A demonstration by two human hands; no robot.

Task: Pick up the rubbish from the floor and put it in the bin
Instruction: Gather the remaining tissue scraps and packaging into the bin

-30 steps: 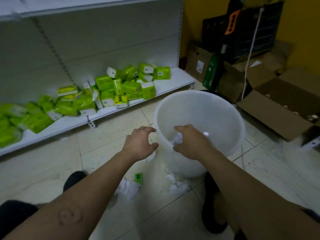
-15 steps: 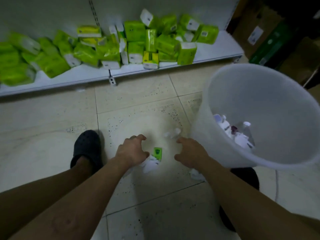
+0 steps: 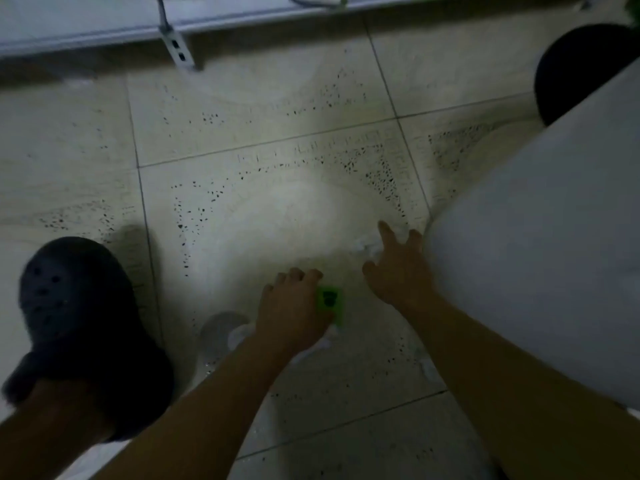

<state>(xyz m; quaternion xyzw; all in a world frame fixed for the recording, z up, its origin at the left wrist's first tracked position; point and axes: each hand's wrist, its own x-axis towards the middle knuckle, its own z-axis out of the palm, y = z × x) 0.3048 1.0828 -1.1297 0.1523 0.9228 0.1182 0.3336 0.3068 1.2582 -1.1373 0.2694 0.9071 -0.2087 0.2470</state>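
My left hand [image 3: 292, 306] is down on the tiled floor, its fingers curled over a small green packet [image 3: 331, 303] and white tissue [image 3: 320, 342] beneath it. My right hand [image 3: 398, 268] reaches forward with fingers spread onto a crumpled white tissue [image 3: 367, 244] lying against the foot of the white plastic bin [image 3: 540, 254]. The bin's outer wall fills the right side; its inside is out of sight. Whether either hand has closed on anything is unclear.
A dark clog [image 3: 76, 320] on a foot stands at the left. A whitish round lid-like object [image 3: 221, 332] lies beside my left wrist. The shelf's base edge and bracket [image 3: 176, 50] run along the top. A dark round shape [image 3: 575, 71] sits behind the bin.
The view has dropped close to the floor. My left hand has come down onto the green packet and my right hand has reached to the tissue by the bin.
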